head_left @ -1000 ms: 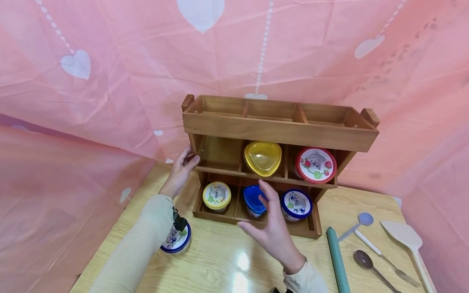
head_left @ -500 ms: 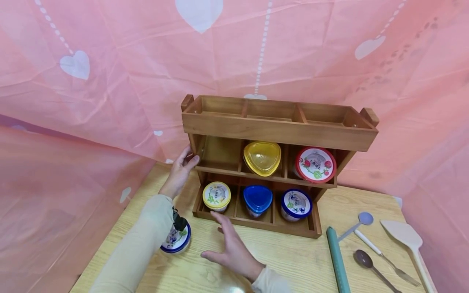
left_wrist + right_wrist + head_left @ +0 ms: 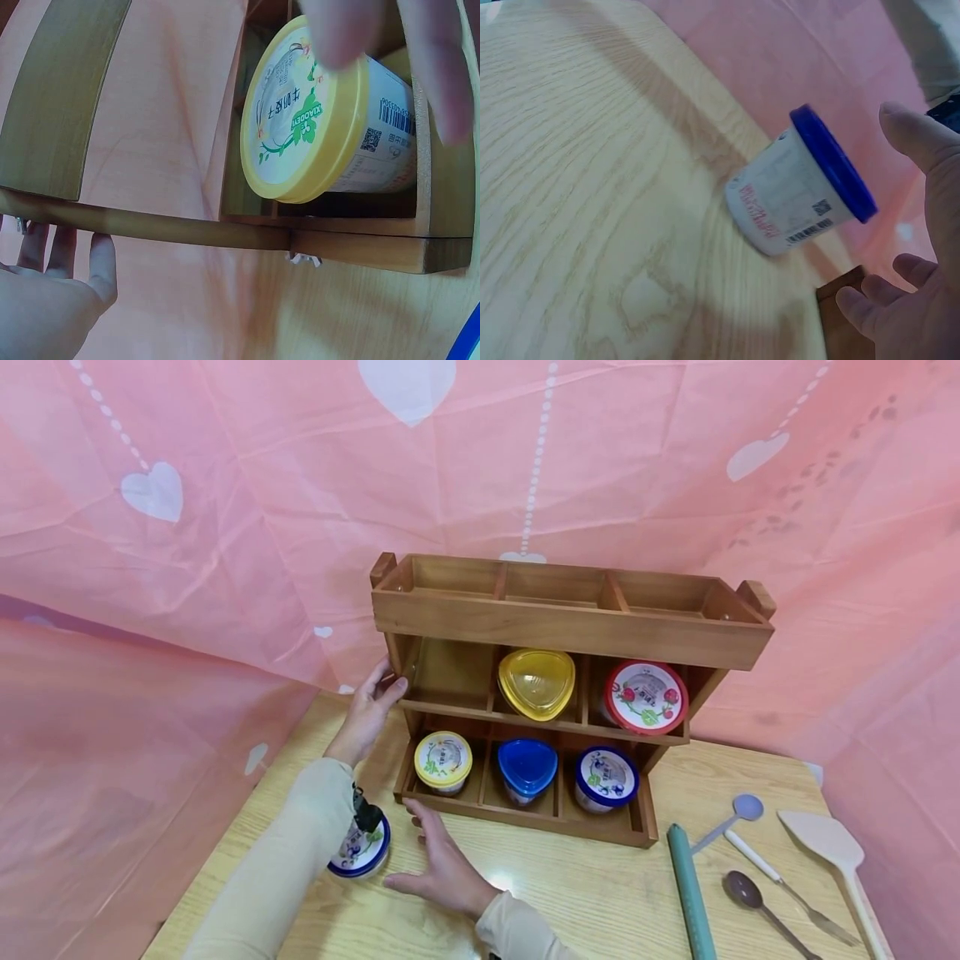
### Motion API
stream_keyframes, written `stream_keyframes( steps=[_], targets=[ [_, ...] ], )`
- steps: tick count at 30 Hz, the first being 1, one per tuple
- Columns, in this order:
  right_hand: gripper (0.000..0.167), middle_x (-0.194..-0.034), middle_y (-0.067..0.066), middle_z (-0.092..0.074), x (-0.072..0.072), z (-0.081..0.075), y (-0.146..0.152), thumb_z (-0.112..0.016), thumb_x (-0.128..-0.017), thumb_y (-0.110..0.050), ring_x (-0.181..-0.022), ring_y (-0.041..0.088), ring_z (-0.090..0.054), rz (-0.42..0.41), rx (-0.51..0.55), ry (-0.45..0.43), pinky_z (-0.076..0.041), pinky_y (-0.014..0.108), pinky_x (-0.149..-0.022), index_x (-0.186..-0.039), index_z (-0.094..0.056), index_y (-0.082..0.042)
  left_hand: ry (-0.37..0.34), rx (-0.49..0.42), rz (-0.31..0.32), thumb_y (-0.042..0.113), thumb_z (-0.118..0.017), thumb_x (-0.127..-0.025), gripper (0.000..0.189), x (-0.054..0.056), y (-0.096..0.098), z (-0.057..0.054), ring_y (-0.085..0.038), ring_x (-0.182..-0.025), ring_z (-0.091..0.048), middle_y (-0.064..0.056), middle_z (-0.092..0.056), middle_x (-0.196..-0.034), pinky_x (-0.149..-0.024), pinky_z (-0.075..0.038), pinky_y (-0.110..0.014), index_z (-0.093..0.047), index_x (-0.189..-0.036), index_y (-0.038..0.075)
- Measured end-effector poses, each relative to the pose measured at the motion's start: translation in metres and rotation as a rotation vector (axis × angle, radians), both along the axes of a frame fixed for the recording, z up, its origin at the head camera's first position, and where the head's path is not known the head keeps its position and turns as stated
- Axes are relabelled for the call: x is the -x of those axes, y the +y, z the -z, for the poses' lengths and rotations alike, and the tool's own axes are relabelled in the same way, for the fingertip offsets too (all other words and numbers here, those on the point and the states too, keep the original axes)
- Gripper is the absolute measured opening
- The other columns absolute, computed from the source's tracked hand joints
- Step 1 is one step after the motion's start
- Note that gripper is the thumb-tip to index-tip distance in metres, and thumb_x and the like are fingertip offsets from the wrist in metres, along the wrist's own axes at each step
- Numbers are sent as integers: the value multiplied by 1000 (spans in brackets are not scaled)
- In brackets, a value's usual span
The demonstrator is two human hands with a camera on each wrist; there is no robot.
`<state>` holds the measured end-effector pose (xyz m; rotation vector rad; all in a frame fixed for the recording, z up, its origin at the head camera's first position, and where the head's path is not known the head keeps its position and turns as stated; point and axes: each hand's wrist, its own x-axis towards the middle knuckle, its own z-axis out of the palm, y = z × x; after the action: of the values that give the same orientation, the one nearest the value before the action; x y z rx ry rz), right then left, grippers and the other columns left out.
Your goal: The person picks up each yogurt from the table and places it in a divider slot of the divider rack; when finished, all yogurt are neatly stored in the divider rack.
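My left hand [image 3: 366, 710] touches the left side panel of a wooden three-tier shelf [image 3: 570, 620]; in the left wrist view its fingertips lie against the panel's outer face [image 3: 172, 229]. My right hand [image 3: 442, 870] is over the table in front of the shelf, thumb and fingers spread, holding nothing. Just left of it a round white tub with a blue lid [image 3: 360, 853] stands on the table, partly hidden by my left wrist. The right wrist view shows this tub's printed side [image 3: 780, 195], apart from my thumb and fingers.
A yellow-lidded tub [image 3: 443, 762], a blue-lidded cup [image 3: 527, 768] and another blue-lidded tub [image 3: 607, 778] fill the bottom tier. Above sit a yellow container [image 3: 537, 685] and a red-lidded tub [image 3: 647, 697]. Right: a green stick [image 3: 692, 893], spoons, a fork and a spatula [image 3: 823, 842].
My right hand has moved left and down, from before the blue-lidded cup to beside the tub on the table. My left hand stays on the shelf's side.
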<state>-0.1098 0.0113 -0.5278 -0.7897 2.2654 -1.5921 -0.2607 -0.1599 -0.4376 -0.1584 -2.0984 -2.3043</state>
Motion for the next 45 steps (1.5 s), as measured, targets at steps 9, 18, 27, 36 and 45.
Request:
stream_keyframes(
  steps=[9,18,27,36,45],
  targets=[
    [109,-160,9,-21,2,13,-21,-84,-78,-34,-146,30,-28,-44,-57,-113,-34,47,-116,-157,-10,-29,1,2,0,15,-54,-102,61,2,-1,1,-24,-141,-37,-12,-38,-155,-120,-28,-41,-28,-157,18],
    [108,-154,5,-28,2,18,-40,-84,-77,-33,-142,20,-31,-40,-59,-101,-33,42,-117,-157,-12,-25,-8,-10,-1,13,-55,-101,62,2,0,2,-23,-140,-38,-10,-38,-154,-119,-29,-40,-28,-156,17],
    [107,-152,6,-30,0,27,-49,-84,-78,-33,-139,19,-35,-10,-55,-87,-34,41,-116,-157,-13,-22,-21,-6,2,15,-55,-101,62,2,0,1,-24,-141,-37,-11,-37,-155,-120,-28,-41,-28,-156,18],
    [102,-146,0,-36,4,32,-57,-83,-79,-34,-131,12,-41,30,-16,-72,-36,37,-114,-155,-17,-15,-22,12,15,20,-56,-101,61,1,-2,1,-25,-141,-36,-11,-37,-154,-120,-27,-42,-29,-156,21],
    [102,-145,-2,-40,3,34,-58,-86,-76,-31,-129,11,-45,66,17,-81,-37,36,-114,-154,-21,-15,-36,19,19,22,-57,-101,63,2,-3,2,-24,-143,-34,-10,-35,-156,-121,-26,-42,-27,-157,21]
  ],
)
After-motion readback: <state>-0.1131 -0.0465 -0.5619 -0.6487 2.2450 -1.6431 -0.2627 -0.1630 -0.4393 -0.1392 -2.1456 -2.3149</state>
